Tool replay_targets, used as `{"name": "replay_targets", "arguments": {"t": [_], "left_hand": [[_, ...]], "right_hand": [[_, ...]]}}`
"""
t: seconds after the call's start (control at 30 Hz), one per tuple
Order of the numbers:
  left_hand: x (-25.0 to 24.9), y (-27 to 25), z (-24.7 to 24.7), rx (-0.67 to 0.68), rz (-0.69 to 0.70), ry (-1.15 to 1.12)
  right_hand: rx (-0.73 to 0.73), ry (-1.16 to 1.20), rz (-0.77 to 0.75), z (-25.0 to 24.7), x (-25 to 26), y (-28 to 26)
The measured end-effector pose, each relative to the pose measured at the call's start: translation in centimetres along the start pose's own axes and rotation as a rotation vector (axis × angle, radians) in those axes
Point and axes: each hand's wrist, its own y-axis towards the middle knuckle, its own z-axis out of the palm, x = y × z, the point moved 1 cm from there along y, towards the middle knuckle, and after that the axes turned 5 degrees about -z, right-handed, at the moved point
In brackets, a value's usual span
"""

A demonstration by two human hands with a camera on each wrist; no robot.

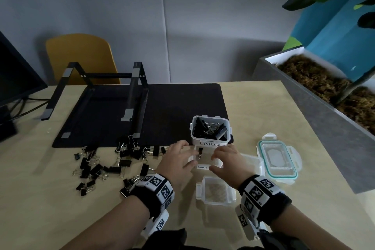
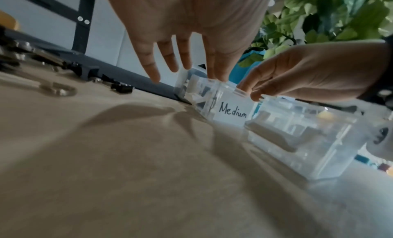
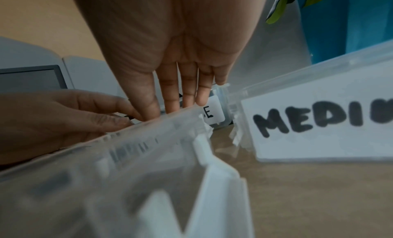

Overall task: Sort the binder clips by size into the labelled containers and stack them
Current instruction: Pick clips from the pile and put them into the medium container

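A small clear container labelled Medium (image 1: pixel 205 165) (image 2: pixel 231 112) (image 3: pixel 149 157) stands on the table in front of the LARGE container (image 1: pixel 210 131), which holds several big black clips. One black binder clip (image 1: pixel 200 152) lies inside the Medium container. My left hand (image 1: pixel 187 154) (image 2: pixel 191 73) holds its left side, fingertips on the rim. My right hand (image 1: pixel 215 160) (image 3: pixel 176 105) holds the right side, pinching the rim between fingers and thumb. A loose pile of black binder clips (image 1: pixel 105 164) is spread on the table to the left.
An empty small clear container (image 1: pixel 215 190) sits just before the hands. A clear box marked MEDIUM (image 1: pixel 251 162) (image 3: pixel 319 117) and a teal-sealed lid (image 1: pixel 278 157) lie right. A black mat (image 1: pixel 172 107) with a metal stand (image 1: pixel 97 95) is behind; a planter (image 1: pixel 324 91) borders the right.
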Motion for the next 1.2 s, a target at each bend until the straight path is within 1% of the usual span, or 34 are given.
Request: {"name": "replay_targets", "arguments": {"t": [0.1, 0.17, 0.27, 0.33, 0.43, 0.57, 0.7, 0.8, 0.93, 1.03, 1.2], "left_hand": [[0.0, 0.1, -0.3, 0.020, 0.036, 0.204], [-0.1, 0.1, -0.3, 0.084, 0.039, 0.266], [0.1, -0.2, -0.5, 0.142, -0.018, 0.169], [0.1, -0.7, -0.9, 0.128, -0.034, 0.089], [0.7, -1.5, -1.9, 0.060, -0.063, -0.005], [2.9, -2.9, -3.5, 0.004, -0.126, -0.035], [6.0, -4.3, -5.4, 0.004, -0.207, -0.025], [8.4, -5.0, -7.0, 0.024, -0.252, -0.003], [11.4, -5.5, -9.0, 0.050, -0.297, 0.021], [12.7, -5.2, -9.5, 0.045, -0.276, 0.019], [14.0, -3.6, -10.2, 0.078, -0.223, 0.073]], "right_hand": [[0.027, -0.004, -0.011, 0.2, 0.3, 0.1], [0.037, -0.002, -0.011, 0.4, 0.6, 0.2], [0.044, 0.006, -0.010, 0.4, 1.0, 0.3], [0.047, -0.001, -0.019, 0.3, 1.2, 0.4], [0.036, -0.032, -0.029, -0.1, 1.5, 0.5], [-0.024, -0.013, -0.033, -0.6, 2.7, 0.7], [-0.050, 0.063, -0.043, -0.6, 5.2, 1.3], [-0.001, 0.114, -0.055, 0.0, 7.7, 1.7], [0.102, 0.136, -0.033, 1.7, 10.9, 2.3], [0.176, 0.149, -0.008, 3.5, 12.2, 3.0], [0.204, 0.149, 0.038, 6.1, 14.2, 4.6]]}}
